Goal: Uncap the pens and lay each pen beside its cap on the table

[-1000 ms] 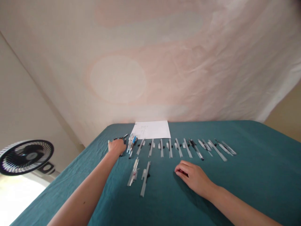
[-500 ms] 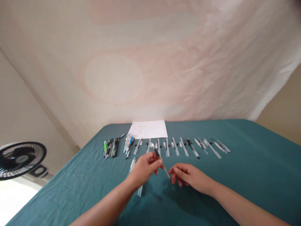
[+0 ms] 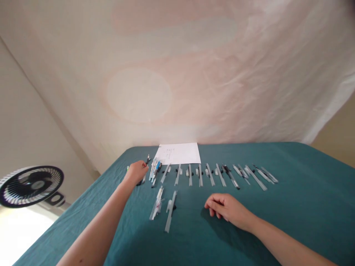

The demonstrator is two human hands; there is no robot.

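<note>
At the back left, my left hand (image 3: 137, 172) has its fingers closed around a pen (image 3: 148, 159), whose tip end sticks up past the fingertips. That hand covers most of the dark pens lying there. My right hand (image 3: 226, 208) hovers low over the cloth at centre right, fingers loosely curled and holding nothing. Left of it lies a clear pen barrel (image 3: 171, 212) with a small clear cap and a black bit beside it. A small bunch of white and clear pen parts (image 3: 157, 203) lies next to that barrel.
A row of clear barrels with caps (image 3: 201, 175) crosses the green tablecloth (image 3: 194, 244). White and blue pens (image 3: 155, 170) lie at its left, a black pen (image 3: 230, 176) and white pens (image 3: 263, 174) rightward. Behind is a paper sheet (image 3: 183, 152). A fan (image 3: 34, 186) stands left.
My left hand has carried the pen from the middle to the dark pens at the back left. My right hand has stayed near its place, its fingers now more curled.
</note>
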